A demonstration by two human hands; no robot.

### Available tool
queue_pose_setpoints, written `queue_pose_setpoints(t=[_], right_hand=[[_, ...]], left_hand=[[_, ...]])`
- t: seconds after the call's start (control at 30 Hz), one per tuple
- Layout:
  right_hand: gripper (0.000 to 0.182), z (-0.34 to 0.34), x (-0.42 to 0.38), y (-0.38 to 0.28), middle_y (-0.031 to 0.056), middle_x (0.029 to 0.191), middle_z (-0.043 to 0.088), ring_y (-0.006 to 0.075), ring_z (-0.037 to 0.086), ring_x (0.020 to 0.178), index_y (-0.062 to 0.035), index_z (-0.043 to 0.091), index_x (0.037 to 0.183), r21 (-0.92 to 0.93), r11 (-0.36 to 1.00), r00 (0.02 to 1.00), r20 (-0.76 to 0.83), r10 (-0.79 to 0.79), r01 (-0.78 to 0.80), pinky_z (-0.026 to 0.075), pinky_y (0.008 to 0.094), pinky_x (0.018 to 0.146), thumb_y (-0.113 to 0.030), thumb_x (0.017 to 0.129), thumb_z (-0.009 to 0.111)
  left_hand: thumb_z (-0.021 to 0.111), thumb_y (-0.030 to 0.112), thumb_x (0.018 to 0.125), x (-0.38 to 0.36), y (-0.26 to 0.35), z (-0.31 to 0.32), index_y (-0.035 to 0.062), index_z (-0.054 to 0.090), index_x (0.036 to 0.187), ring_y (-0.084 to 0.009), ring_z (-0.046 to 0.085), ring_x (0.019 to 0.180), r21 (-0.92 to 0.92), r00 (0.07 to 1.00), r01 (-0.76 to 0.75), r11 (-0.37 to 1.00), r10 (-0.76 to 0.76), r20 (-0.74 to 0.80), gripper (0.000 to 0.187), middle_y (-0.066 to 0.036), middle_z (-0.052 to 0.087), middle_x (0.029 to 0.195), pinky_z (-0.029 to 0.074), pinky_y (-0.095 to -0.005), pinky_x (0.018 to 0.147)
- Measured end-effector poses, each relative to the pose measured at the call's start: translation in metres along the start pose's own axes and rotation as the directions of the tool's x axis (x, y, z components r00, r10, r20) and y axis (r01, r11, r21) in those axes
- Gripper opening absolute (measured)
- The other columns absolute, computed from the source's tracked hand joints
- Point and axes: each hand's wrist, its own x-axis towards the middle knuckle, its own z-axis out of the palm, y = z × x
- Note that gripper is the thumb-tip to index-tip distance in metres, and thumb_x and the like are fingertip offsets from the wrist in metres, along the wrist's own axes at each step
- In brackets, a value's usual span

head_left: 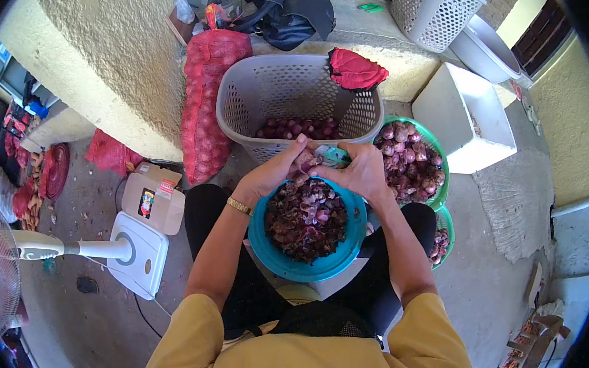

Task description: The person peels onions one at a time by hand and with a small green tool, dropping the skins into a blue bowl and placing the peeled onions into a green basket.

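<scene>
Both hands meet above a blue basin (pixel 261 245) filled with dark red-purple onion skins (pixel 298 232). My left hand (pixel 269 175), a gold watch band on its wrist, closes round a red onion (pixel 302 162), which the fingers partly cover. My right hand (pixel 361 168) is closed on a small teal-green object (pixel 332 155) beside the onion; its kind is not clear. Just beyond the hands stands a grey perforated laundry basket (pixel 246 98) with smooth purple onions (pixel 297 128) in its bottom. To the right, a green basket (pixel 439 152) holds unpeeled red onions (pixel 410 164).
A full red mesh sack of onions (pixel 208 101) leans by the pillar. Left are a fan (pixel 116 250) and an open cardboard box (pixel 150 199). A white foam box (pixel 466 118) stands right; a second green basket (pixel 444 241) sits by my right knee. A red cloth (pixel 356 70) hangs over the grey basket's rim.
</scene>
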Motion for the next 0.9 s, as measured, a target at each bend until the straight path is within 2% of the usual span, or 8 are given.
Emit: queue_pose_setpoints(t=[0.27,0.33,0.43,0.5,0.53,0.63,0.73,0.9], right_hand=[[0.056,0.005,0.001,-0.002,0.0134,0.064,0.066,0.0305,0.066,0.058,-0.0085,0.076,0.088,0.014,1.0,1.0,-0.008,-0.013,0.013,0.052,0.0369,0.055,-0.056,0.06,0.085],[0.055,0.009,0.0,-0.001,0.0107,0.056,0.059,0.0229,0.057,0.047,-0.0018,0.07,0.075,0.006,0.997,0.995,-0.054,-0.082,0.082,0.047,0.034,0.05,-0.05,0.057,0.089],[0.057,0.008,-0.001,0.0,0.0103,0.053,0.057,0.0247,0.057,0.046,-0.0023,0.065,0.066,-0.063,0.995,0.996,-0.014,-0.084,0.083,0.047,0.035,0.05,-0.052,0.054,0.089],[0.059,0.008,-0.001,-0.003,0.01,0.052,0.056,0.0257,0.057,0.046,-0.0028,0.062,0.063,-0.087,0.99,0.994,-0.013,-0.11,0.109,0.047,0.0355,0.049,-0.054,0.053,0.089],[0.061,0.008,-0.001,-0.004,0.0096,0.051,0.055,0.0267,0.057,0.047,-0.0033,0.06,0.061,-0.109,0.985,0.991,-0.013,-0.136,0.134,0.047,0.036,0.049,-0.056,0.052,0.088],[0.068,0.008,-0.002,-0.005,0.0134,0.054,0.06,0.0319,0.064,0.053,-0.0049,0.067,0.067,-0.187,0.969,0.987,0.034,-0.159,0.162,0.052,0.0386,0.052,-0.07,0.052,0.081],[0.069,0.007,0.0,-0.005,0.0135,0.055,0.061,0.0319,0.064,0.053,-0.005,0.069,0.07,-0.198,0.969,0.989,0.023,-0.146,0.148,0.052,0.0388,0.052,-0.071,0.053,0.079],[0.059,0.011,0.0,0.004,0.0117,0.057,0.061,0.0309,0.062,0.053,-0.0045,0.07,0.074,-0.158,0.981,0.993,-0.014,-0.117,0.114,0.05,0.0374,0.052,-0.059,0.056,0.085]], left_hand=[[0.027,0.062,0.1,0.004,0.0,-0.008,0.0095,0.054,0.125,-0.0041,0.039,0.054,-0.08,0.995,0.1,0.992,-0.102,-0.021,0.064,0.006,0.052,0.071,0.026,-0.0204,0.046],[0.028,0.062,0.1,0.004,-0.002,-0.008,0.0094,0.056,0.122,-0.0033,0.04,0.054,-0.069,0.989,0.143,0.987,-0.145,-0.019,0.064,0.005,0.054,0.072,0.026,-0.02,0.046],[0.031,0.06,0.1,0.0,0.005,-0.003,0.0108,0.057,0.122,-0.0017,0.042,0.054,-0.082,0.967,0.202,0.976,-0.212,-0.141,0.061,0.004,0.059,0.077,0.027,-0.0187,0.045],[0.035,0.06,0.099,0.004,-0.007,-0.022,0.0125,0.057,0.125,-0.0016,0.044,0.055,-0.024,0.951,0.308,0.951,-0.308,0.022,0.059,0.004,0.061,0.078,0.029,-0.0193,0.044],[0.035,0.06,0.099,0.005,-0.011,-0.024,0.0125,0.057,0.125,-0.0016,0.044,0.055,-0.025,0.951,0.309,0.951,-0.308,0.022,0.059,0.004,0.061,0.078,0.029,-0.0193,0.044],[0.038,0.06,0.098,0.006,-0.013,-0.021,0.0145,0.059,0.121,-0.0022,0.045,0.054,0.052,0.94,0.341,0.939,-0.341,-0.018,0.055,0.005,0.062,0.078,0.029,-0.0205,0.043],[0.038,0.058,0.099,0.006,-0.018,-0.021,0.0152,0.061,0.119,-0.0026,0.044,0.053,0.016,0.934,0.354,0.935,-0.353,-0.049,0.053,0.006,0.062,0.078,0.029,-0.0201,0.043],[0.038,0.055,0.1,-0.001,-0.002,-0.008,0.0134,0.062,0.116,-0.003,0.045,0.054,-0.053,0.973,0.216,0.975,-0.219,-0.072,0.05,0.007,0.06,0.076,0.028,-0.0184,0.044]])
